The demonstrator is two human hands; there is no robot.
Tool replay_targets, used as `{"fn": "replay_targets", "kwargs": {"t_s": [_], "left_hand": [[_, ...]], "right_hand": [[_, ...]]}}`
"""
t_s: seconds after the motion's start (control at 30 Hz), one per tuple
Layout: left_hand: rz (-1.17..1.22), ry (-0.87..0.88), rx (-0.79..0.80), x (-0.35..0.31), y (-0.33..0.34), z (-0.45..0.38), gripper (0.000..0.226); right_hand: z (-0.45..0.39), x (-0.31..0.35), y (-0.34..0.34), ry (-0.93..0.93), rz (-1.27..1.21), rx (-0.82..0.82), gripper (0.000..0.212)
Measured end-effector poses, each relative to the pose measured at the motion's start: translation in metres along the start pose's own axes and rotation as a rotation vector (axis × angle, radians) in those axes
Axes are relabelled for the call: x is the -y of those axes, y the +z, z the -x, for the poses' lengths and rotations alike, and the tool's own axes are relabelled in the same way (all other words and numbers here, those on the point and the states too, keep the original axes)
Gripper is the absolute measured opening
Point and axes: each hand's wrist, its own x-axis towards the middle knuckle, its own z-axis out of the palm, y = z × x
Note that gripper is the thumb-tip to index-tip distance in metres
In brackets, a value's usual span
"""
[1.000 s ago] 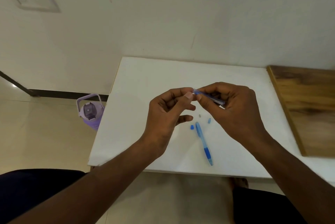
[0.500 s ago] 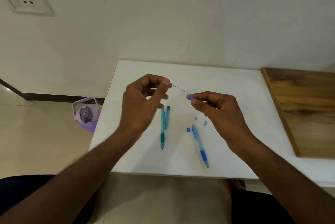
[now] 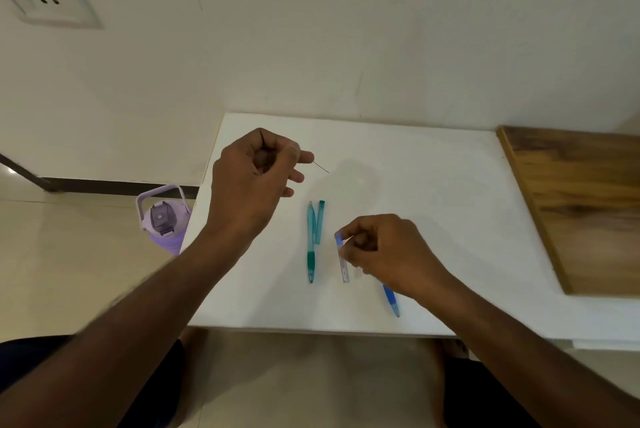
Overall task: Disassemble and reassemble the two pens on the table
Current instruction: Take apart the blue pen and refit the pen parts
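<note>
Lilac plastic bottle (image 3: pixel 162 219) stands on the floor left of the white table (image 3: pixel 433 192). Left hand (image 3: pixel 254 181) hovers over the far-left table area, thumb and forefinger pinching a thin dark lead (image 3: pixel 322 167). Teal pen (image 3: pixel 311 244) lies near centre, a teal tube (image 3: pixel 319 221) touching it. Right hand (image 3: pixel 391 254) pinches a clear blue-capped inner tube (image 3: pixel 342 258). Blue pen barrel (image 3: pixel 391 299) lies partly beneath it. Brown wooden board (image 3: pixel 581 206) occupies the right.
</note>
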Motion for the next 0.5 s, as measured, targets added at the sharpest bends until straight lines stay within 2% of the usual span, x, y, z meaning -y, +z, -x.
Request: {"fn": "replay_targets", "kwargs": {"t_s": [0.27, 0.33, 0.5], "left_hand": [[-0.072, -0.03, 0.066, -0.001, 0.005, 0.007, 0.012], [-0.084, -0.047, 0.085, -0.002, 0.006, 0.009, 0.012], [-0.082, -0.105, 0.145, -0.003, 0.01, 0.012, 0.013]], "right_hand": [[0.002, -0.008, 0.011, 0.016, 0.17, -0.077, 0.024], [0.0, -0.007, 0.003, 0.022, 0.253, -0.074, 0.026], [-0.002, -0.013, -0.036, -0.01, 0.343, -0.197, 0.021]]}}
